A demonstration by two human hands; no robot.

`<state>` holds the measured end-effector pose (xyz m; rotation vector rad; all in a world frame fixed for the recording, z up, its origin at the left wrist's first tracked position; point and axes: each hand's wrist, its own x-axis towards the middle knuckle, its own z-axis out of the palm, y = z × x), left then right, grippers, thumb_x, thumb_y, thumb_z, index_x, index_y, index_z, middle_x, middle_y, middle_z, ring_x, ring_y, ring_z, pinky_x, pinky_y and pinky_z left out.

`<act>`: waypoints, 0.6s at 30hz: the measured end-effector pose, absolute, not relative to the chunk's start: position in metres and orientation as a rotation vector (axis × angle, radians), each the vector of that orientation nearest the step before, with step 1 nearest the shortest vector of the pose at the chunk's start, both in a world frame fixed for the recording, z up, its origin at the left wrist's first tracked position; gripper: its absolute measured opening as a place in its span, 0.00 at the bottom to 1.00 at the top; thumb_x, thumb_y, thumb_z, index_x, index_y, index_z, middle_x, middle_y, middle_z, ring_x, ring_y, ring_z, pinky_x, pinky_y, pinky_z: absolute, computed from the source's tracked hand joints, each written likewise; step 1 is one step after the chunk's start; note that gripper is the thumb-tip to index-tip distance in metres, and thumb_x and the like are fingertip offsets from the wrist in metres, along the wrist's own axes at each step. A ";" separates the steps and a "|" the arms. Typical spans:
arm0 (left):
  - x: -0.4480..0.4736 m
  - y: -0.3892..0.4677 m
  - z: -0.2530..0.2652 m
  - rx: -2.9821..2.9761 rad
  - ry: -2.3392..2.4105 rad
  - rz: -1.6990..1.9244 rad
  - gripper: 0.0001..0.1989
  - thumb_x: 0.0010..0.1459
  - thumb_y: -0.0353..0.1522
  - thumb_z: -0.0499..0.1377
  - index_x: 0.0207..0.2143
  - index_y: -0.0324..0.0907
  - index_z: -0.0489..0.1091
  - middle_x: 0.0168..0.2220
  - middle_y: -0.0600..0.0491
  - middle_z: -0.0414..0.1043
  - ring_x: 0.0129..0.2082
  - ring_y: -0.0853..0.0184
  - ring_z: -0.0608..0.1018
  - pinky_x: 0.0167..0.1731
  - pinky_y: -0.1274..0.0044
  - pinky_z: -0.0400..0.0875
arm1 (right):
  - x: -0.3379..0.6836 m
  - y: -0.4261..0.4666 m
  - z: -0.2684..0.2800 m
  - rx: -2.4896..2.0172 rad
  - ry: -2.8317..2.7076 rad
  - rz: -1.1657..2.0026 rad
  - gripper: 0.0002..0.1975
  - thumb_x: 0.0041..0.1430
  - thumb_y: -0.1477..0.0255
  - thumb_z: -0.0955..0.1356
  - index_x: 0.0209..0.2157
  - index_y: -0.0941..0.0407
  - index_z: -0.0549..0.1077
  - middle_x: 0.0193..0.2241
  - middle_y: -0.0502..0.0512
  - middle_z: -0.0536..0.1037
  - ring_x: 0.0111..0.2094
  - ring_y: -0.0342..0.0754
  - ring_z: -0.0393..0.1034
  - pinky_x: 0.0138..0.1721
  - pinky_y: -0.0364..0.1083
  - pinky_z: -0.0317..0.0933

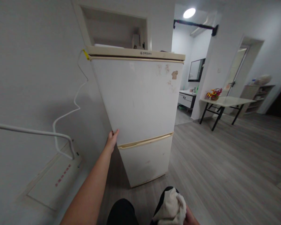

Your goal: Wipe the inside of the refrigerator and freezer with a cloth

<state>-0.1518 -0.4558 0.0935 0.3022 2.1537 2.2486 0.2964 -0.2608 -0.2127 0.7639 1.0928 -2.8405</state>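
I have my left hand point(111, 141) on the left edge of the refrigerator point(140, 115), its fingers clamped around that edge just above the gap between the doors. My thumb lies on the front of the upper door point(135, 97), the other fingers bend against the side. The refrigerator stands upright on the floor point(213, 162) right in front of my knees point(123, 211), both doors closed as far as I can see. My right hand point(190, 217) is closed on a bunched pale cloth point(172, 207) over my right knee, most of its fingers hidden from me behind the folds

The upper door carries a brown patch point(175, 75) near its top right corner (with reddish marks beside it), and the lower door point(147, 162) has a few faint stains. To my left a white cord point(79, 108) runs in bends down from a yellow piece point(86, 54) at the refrigerator's top corner, toward a wall panel point(49, 193) with red characters. Well off to my right, a counter point(234, 101) on dark legs bears colourful flowers point(214, 93)
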 end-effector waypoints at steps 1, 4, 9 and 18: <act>-0.151 -0.456 0.093 0.302 2.164 2.243 0.23 0.61 0.46 0.63 0.54 0.44 0.69 0.57 0.45 0.76 0.56 0.61 0.79 0.55 0.71 0.75 | 0.296 -0.262 -0.212 0.764 1.034 -2.816 0.38 0.28 0.44 0.78 0.43 0.48 0.82 0.50 0.65 0.81 0.62 0.70 0.67 0.62 0.64 0.61; -0.147 -0.458 0.092 0.303 2.197 2.231 0.23 0.61 0.45 0.62 0.54 0.43 0.70 0.57 0.44 0.75 0.57 0.61 0.78 0.56 0.70 0.73 | 0.297 -0.264 -0.209 0.743 0.847 -2.774 0.40 0.25 0.40 0.78 0.39 0.52 0.83 0.48 0.67 0.81 0.62 0.71 0.67 0.63 0.65 0.60; -0.143 -0.458 0.092 0.335 2.242 2.216 0.22 0.60 0.43 0.63 0.54 0.42 0.70 0.56 0.43 0.76 0.55 0.59 0.79 0.57 0.67 0.73 | 0.297 -0.265 -0.202 0.712 0.799 -2.856 0.33 0.24 0.43 0.80 0.28 0.54 0.81 0.44 0.68 0.83 0.62 0.69 0.68 0.65 0.63 0.58; -0.142 -0.468 0.090 0.488 2.360 2.116 0.22 0.56 0.44 0.67 0.49 0.42 0.73 0.50 0.45 0.79 0.54 0.57 0.79 0.58 0.67 0.72 | 0.286 -0.263 -0.213 0.757 0.968 -2.838 0.26 0.33 0.45 0.76 0.31 0.49 0.84 0.44 0.63 0.84 0.62 0.68 0.69 0.67 0.59 0.58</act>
